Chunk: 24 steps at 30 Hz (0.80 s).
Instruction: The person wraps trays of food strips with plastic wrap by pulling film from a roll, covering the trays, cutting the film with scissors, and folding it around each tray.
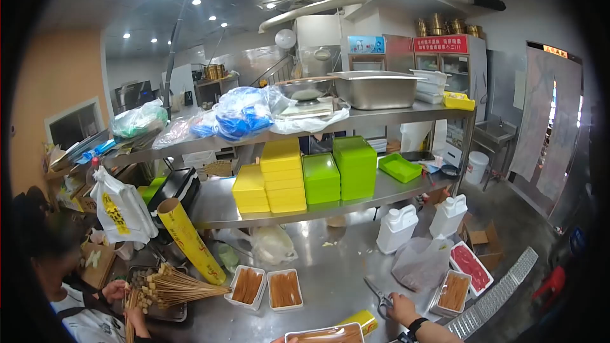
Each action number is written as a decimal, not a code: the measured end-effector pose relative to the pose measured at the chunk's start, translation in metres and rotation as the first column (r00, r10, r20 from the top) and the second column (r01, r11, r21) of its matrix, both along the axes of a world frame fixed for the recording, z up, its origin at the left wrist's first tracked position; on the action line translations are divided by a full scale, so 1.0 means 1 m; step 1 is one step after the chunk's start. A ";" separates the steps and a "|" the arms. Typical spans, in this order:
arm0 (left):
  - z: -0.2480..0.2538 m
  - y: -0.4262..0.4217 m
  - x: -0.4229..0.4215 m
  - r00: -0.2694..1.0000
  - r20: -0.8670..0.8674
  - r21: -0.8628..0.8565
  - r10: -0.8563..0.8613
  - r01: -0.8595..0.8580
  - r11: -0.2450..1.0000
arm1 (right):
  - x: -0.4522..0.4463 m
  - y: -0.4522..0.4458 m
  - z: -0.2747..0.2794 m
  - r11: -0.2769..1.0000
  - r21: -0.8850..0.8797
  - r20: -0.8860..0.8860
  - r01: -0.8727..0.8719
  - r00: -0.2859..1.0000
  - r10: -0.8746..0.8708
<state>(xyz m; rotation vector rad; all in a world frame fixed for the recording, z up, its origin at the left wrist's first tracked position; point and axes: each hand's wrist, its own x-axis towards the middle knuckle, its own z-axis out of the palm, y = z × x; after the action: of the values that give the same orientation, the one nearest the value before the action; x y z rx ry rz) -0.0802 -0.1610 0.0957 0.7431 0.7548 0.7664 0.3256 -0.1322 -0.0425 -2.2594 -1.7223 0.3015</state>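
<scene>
My right hand is closed on the handles of a pair of scissors, whose blades point up and left over the steel table. At the bottom edge, a white tray of brownish strips has a shiny film over it. Only a sliver of my left hand shows, at that tray's left side; its grip is hidden. A yellow roll or box lies just behind the tray. Two more white trays of strips sit farther back, and another filled tray is right of my right hand.
At left, another person's hands handle skewers. A tall yellow roll leans nearby. White jugs, a plastic bag and a tray of red meat stand at right. Yellow boxes and green boxes fill the shelf.
</scene>
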 end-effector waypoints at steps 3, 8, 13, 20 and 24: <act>0.000 -0.009 -0.001 0.997 -0.046 -0.084 0.055 -0.058 0.995 | -0.003 0.000 0.004 0.999 0.000 0.044 -0.043 0.998 0.043; -0.015 0.014 -0.006 0.999 -0.036 -0.089 0.032 -0.035 0.995 | 0.006 0.002 -0.002 0.993 -0.050 -0.303 0.104 0.946 -0.115; 0.012 0.023 -0.015 0.988 -0.002 -0.067 0.152 -0.152 0.986 | 0.024 -0.004 -0.019 0.995 0.015 -0.753 0.096 0.656 -0.052; 0.051 0.049 -0.007 0.958 0.016 0.064 0.287 -0.288 0.956 | 0.000 -0.038 0.142 0.977 0.196 -0.536 -0.080 0.826 0.175; 0.060 0.056 -0.008 0.945 0.051 0.071 0.324 -0.327 0.942 | -0.002 -0.054 0.184 0.973 0.179 -0.455 -0.147 0.864 0.214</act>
<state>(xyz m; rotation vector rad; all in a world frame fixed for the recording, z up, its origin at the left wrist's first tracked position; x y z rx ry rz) -0.0887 -0.1048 0.1555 0.6792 0.8270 1.1133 0.3236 -0.1858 0.1415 -1.7370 -1.6266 0.6887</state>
